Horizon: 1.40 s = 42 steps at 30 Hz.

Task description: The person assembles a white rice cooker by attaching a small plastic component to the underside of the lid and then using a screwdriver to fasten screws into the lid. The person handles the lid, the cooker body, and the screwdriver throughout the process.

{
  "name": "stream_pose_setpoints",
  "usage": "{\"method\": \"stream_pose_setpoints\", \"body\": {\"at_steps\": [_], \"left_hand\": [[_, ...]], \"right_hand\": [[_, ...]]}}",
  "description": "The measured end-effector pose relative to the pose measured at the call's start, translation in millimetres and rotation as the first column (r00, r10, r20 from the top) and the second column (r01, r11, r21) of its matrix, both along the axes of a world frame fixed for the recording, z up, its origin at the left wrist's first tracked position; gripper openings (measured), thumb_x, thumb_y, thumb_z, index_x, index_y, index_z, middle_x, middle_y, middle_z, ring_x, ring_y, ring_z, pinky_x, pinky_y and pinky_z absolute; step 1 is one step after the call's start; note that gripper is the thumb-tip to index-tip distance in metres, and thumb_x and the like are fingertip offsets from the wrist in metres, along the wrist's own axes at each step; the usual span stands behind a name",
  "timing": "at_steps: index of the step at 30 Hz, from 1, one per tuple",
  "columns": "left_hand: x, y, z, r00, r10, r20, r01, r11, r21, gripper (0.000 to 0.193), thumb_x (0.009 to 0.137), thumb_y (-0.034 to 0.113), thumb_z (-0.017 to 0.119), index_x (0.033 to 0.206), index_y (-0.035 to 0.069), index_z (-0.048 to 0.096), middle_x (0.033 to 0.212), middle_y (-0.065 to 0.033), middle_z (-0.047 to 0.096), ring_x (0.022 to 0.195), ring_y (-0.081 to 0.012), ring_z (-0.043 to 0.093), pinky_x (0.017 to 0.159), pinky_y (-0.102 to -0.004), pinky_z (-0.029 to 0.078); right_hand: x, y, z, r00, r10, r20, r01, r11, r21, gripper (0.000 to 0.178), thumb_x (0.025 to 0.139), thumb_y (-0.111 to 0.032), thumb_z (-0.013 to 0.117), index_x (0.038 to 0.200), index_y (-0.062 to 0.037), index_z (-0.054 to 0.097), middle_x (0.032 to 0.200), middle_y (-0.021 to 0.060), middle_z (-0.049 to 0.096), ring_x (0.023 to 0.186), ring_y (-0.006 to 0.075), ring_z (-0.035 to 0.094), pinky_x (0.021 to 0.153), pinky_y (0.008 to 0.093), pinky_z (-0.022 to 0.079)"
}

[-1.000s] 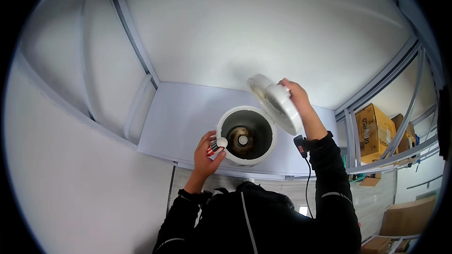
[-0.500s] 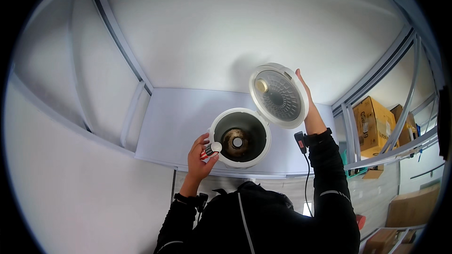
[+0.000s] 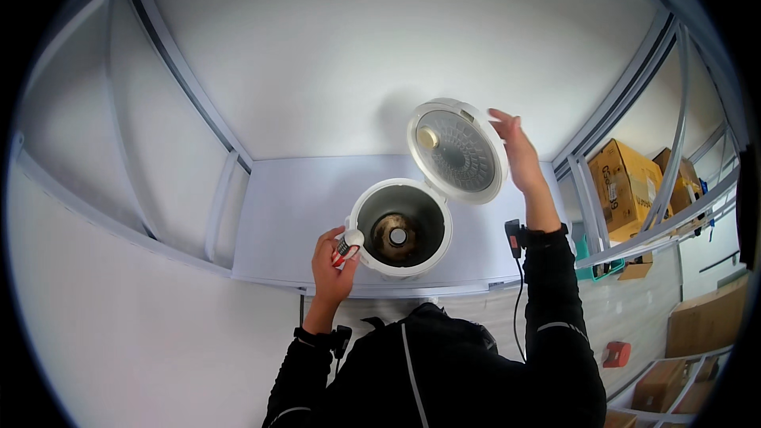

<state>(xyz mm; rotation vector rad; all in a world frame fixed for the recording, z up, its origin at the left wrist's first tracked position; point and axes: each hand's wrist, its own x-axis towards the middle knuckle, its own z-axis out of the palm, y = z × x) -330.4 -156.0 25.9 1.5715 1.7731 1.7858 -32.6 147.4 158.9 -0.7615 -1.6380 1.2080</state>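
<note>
A white rice cooker stands with its lid raised, tilted back on the hinge side. No inner pot sits inside; the grey wall runs down to a brown-stained heating plate with a round metal button at its centre. At the cooker's left rim, my left hand is closed around a small cylinder, red and white with a dark patterned band and a pale round top. Just right of the lid's edge is my right hand, fingers stretched and apart, gripping nothing.
The cooker rests on a pale table against a white wall. Metal frame posts flank it left and right. Beyond the right frame are cardboard boxes, a teal crate and a red object on the floor. A cable hangs from my right wrist.
My right hand has come off the lid's right edge and its fingers have spread; the lid stays raised. My left hand still holds the small cylinder by the rim. The whole view has shifted slightly.
</note>
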Motion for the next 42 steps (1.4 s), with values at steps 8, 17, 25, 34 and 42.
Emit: {"method": "stream_pose_setpoints", "body": {"at_steps": [8, 17, 25, 34, 42], "left_hand": [[7.2, -8.6, 48.7, 0.991, 0.104, 0.087, -0.094, 0.989, -0.117, 0.019, 0.091, 0.011, 0.076, 0.096, 0.001, 0.061, 0.088, -0.0101, 0.061, 0.074, -0.0226, 0.059, 0.068, -0.0341, 0.049], [66.8, -1.3, 87.4, 0.913, -0.299, -0.278, 0.27, 0.953, -0.139, 0.032, 0.075, 0.013, 0.085, 0.098, 0.004, 0.065, 0.099, -0.0138, 0.066, 0.084, -0.0373, 0.069, 0.071, -0.0439, 0.057], [48.2, 6.5, 61.1, 0.92, -0.108, -0.376, 0.08, 0.993, -0.089, 0.078, 0.078, 0.033, 0.092, 0.139, 0.002, 0.056, 0.145, -0.0197, 0.059, 0.136, -0.0438, 0.053, 0.114, -0.0536, 0.042], [47.1, 15.9, 17.0, 0.889, -0.118, -0.442, 0.003, 0.968, -0.253, 0.1, 0.078, 0.051, 0.091, 0.152, 0.0, 0.046, 0.158, -0.0213, 0.048, 0.153, -0.0468, 0.035, 0.126, -0.0641, 0.022], [47.9, 14.8, 17.6, 0.886, -0.121, -0.447, -0.026, 0.951, -0.308, 0.099, 0.078, 0.049, 0.092, 0.151, 0.0, 0.047, 0.156, -0.0211, 0.048, 0.154, -0.0474, 0.034, 0.125, -0.0629, 0.025]], "right_hand": [[33.1, -124.5, -24.0, 0.973, -0.17, -0.154, 0.219, 0.89, 0.4, 0.043, 0.113, -0.036, 0.049, 0.116, 0.0025, 0.067, 0.105, 0.0115, 0.067, 0.09, 0.016, 0.061, 0.085, 0.0315, 0.049], [-31.2, -235.4, -31.9, 0.94, 0.332, 0.077, -0.34, 0.909, 0.242, 0.075, 0.094, -0.017, 0.084, 0.153, -0.0019, 0.041, 0.136, 0.0185, 0.065, 0.115, 0.0227, 0.07, 0.101, 0.0392, 0.055], [-43.5, -229.0, -47.3, 0.954, -0.062, -0.292, 0.099, 0.989, 0.112, 0.046, 0.096, -0.01, 0.082, 0.13, -0.0011, 0.052, 0.112, 0.0134, 0.075, 0.099, 0.0153, 0.075, 0.081, 0.0289, 0.059], [-69.9, -201.1, -93.8, 0.991, -0.108, 0.085, 0.097, 0.988, 0.124, 0.048, 0.1, -0.023, 0.077, 0.137, -0.0028, 0.053, 0.094, 0.0134, 0.073, 0.08, 0.0214, 0.072, 0.074, 0.0341, 0.056], [-73.6, -194.0, -96.9, 0.984, -0.119, 0.133, 0.097, 0.982, 0.161, 0.047, 0.103, -0.027, 0.073, 0.137, -0.0027, 0.053, 0.091, 0.0164, 0.07, 0.078, 0.0298, 0.071, 0.073, 0.0399, 0.055]]}}
